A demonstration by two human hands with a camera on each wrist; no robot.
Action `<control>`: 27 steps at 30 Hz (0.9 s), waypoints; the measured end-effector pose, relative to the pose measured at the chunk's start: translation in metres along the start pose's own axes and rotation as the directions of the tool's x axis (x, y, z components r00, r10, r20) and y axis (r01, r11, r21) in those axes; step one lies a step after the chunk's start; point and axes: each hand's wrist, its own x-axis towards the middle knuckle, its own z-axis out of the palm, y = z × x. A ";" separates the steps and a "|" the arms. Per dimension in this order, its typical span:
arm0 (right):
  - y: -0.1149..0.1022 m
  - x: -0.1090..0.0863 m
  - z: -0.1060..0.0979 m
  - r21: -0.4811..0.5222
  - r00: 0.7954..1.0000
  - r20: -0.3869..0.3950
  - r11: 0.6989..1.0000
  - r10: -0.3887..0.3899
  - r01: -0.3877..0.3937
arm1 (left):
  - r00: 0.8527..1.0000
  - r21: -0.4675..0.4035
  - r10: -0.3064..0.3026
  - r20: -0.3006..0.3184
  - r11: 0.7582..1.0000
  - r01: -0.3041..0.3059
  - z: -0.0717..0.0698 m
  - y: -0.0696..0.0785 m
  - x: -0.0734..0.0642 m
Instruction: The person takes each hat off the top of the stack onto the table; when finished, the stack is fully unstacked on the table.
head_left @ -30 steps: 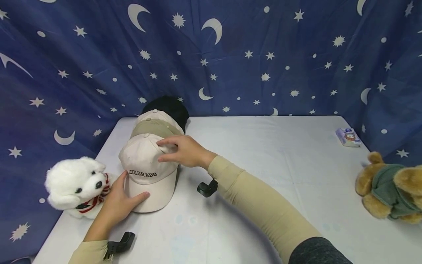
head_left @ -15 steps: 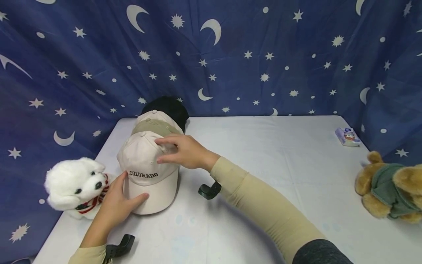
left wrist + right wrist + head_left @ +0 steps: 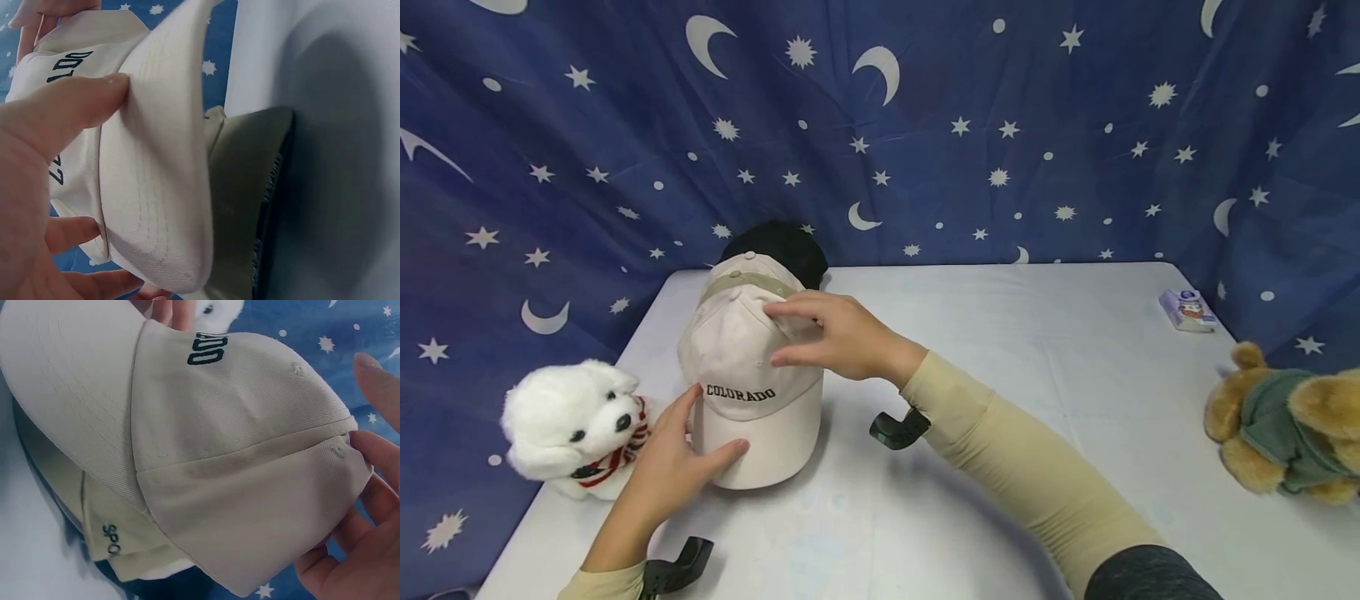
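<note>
1. Nearest, the left hand (image 3: 673, 458) pinches the brim's left side of the cream COLORADO cap (image 3: 741, 362), thumb on top, fingers at the edge and beneath.
2. That cap's long axis runs near to far, brim near, crown far; it lies between the hands.
3. The right hand (image 3: 850, 337) grips the crown's far right side, fingers curled at its back; thumb contact is unclear. Both hands touch the cap, so neither is nearer.
4. A white plush dog (image 3: 568, 417) crowds the left hand; rightward, the white tabletop (image 3: 985, 375) stretches toward a brown teddy bear (image 3: 1273, 429).
5. Beyond the crown, an olive cap (image 3: 741, 282), another pale cap (image 3: 767, 266) and a black cap (image 3: 786, 246) line up toward the far table edge.
</note>
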 end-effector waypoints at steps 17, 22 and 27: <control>0.014 -0.029 -0.038 0.074 0.984 -0.179 0.997 -0.021 0.035 | 0.996 -0.163 0.081 0.031 0.984 -0.075 0.003 0.029 0.013; 0.019 -0.040 -0.050 0.183 0.974 -0.224 0.983 0.041 0.000 | 0.991 -0.218 0.131 0.035 0.968 -0.121 0.010 0.040 0.020; 0.022 -0.047 -0.062 0.299 0.970 -0.217 0.953 0.108 -0.039 | 0.986 -0.227 0.164 0.023 0.962 -0.155 0.018 0.050 0.026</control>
